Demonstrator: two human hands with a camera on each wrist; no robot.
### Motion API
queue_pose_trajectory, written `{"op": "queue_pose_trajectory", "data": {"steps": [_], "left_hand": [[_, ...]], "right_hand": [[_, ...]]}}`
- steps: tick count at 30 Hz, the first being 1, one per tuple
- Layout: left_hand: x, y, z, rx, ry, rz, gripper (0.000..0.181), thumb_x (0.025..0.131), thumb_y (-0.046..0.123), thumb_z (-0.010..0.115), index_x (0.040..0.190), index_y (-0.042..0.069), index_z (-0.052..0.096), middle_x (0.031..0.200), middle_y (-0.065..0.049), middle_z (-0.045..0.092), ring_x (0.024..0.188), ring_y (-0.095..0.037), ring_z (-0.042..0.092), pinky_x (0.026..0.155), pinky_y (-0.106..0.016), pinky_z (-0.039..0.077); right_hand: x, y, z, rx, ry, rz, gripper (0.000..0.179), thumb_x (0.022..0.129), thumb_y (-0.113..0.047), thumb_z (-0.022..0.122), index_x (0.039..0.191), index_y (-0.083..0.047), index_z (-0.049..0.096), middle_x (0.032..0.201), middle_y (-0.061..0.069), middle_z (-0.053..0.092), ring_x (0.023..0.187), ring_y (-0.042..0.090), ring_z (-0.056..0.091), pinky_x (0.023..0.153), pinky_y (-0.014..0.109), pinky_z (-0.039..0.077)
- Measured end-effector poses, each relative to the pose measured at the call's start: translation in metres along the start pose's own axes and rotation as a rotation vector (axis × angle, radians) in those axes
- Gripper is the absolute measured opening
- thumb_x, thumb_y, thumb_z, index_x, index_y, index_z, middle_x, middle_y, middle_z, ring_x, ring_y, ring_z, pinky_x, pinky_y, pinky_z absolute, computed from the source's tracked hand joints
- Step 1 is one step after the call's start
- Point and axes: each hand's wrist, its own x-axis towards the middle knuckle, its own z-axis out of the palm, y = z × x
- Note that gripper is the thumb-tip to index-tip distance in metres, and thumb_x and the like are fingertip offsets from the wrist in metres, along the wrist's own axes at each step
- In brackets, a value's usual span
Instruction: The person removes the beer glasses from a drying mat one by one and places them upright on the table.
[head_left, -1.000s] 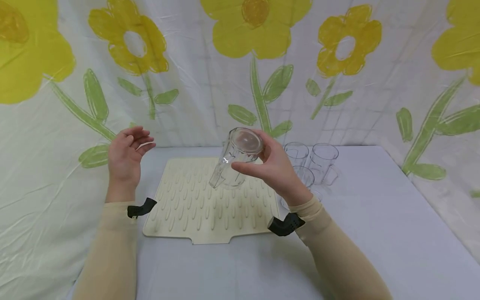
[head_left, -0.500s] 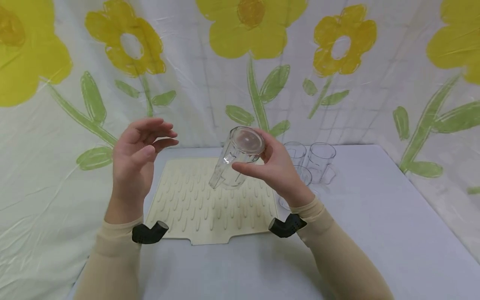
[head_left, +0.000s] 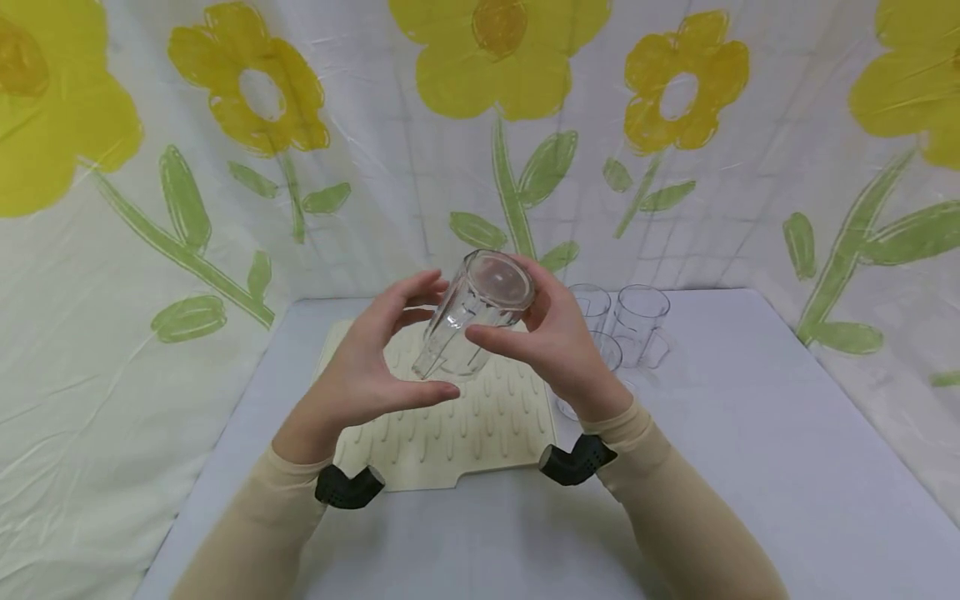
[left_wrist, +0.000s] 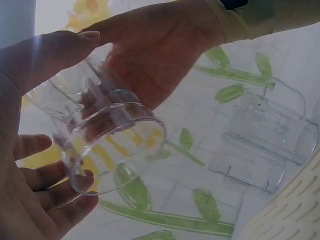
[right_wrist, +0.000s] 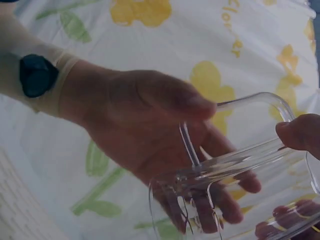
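A clear glass mug [head_left: 474,310] is held upside down and tilted above the mat, its base toward the head camera. My right hand [head_left: 564,343] grips it near the base, with the thumb on the near side. My left hand [head_left: 362,365] reaches around the mug's handle side with thumb and fingers spread. In the right wrist view, the left hand [right_wrist: 150,115] has its thumb beside the mug's handle [right_wrist: 265,98] and its fingers behind the glass. Whether those fingers touch it, I cannot tell. The left wrist view shows the mug's open rim [left_wrist: 120,187] toward the camera.
A cream ribbed drying mat [head_left: 480,425] lies on the white-covered table [head_left: 720,467]. Right of the mat stand several more clear glass mugs [head_left: 639,321], partly hidden by my right hand. A flower-printed curtain [head_left: 360,233] hangs behind the table.
My left hand has moved right, from beyond the mat's left side to around the mug. The right hand and the mug have stayed nearly in place.
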Motion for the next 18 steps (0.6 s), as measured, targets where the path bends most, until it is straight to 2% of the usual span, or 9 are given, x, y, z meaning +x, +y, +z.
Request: {"op": "queue_pose_trajectory", "data": {"steps": [3, 7, 10, 18], "left_hand": [[0.001, -0.007, 0.011, 0.039, -0.022, -0.066, 0.112, 0.069, 0.021, 0.101, 0.161, 0.033, 0.038, 0.151, 0.009, 0.056, 0.138, -0.014, 0.054, 0.116, -0.041, 0.048], [0.002, -0.012, 0.019, 0.045, -0.041, -0.096, 0.104, 0.073, 0.029, 0.099, 0.159, 0.036, 0.04, 0.145, 0.012, 0.061, 0.128, -0.011, 0.061, 0.109, -0.042, 0.053], [0.002, -0.013, 0.019, 0.06, -0.052, -0.109, 0.1, 0.075, 0.031, 0.098, 0.158, 0.038, 0.042, 0.142, 0.012, 0.064, 0.124, -0.011, 0.064, 0.104, -0.042, 0.056], [0.001, -0.014, 0.012, 0.094, -0.046, -0.127, 0.084, 0.077, 0.029, 0.097, 0.148, 0.039, 0.053, 0.131, 0.015, 0.069, 0.112, -0.009, 0.068, 0.097, -0.032, 0.058]], "right_hand": [[0.0, 0.0, 0.001, 0.028, 0.004, -0.008, 0.072, 0.085, -0.006, 0.086, 0.148, -0.023, 0.056, 0.142, 0.004, 0.063, 0.129, 0.026, 0.062, 0.11, 0.065, 0.046], [-0.001, 0.0, 0.002, 0.057, 0.002, -0.006, 0.071, 0.085, -0.005, 0.086, 0.148, -0.021, 0.056, 0.142, 0.006, 0.063, 0.129, 0.028, 0.061, 0.111, 0.058, 0.048], [-0.001, 0.0, 0.002, 0.067, -0.007, 0.001, 0.071, 0.086, -0.007, 0.086, 0.148, -0.021, 0.055, 0.142, 0.007, 0.063, 0.128, 0.028, 0.061, 0.11, 0.054, 0.049], [-0.002, -0.003, 0.001, 0.083, -0.01, 0.022, 0.072, 0.086, -0.008, 0.086, 0.149, -0.018, 0.053, 0.143, 0.009, 0.062, 0.13, 0.03, 0.061, 0.11, 0.049, 0.052]]}}
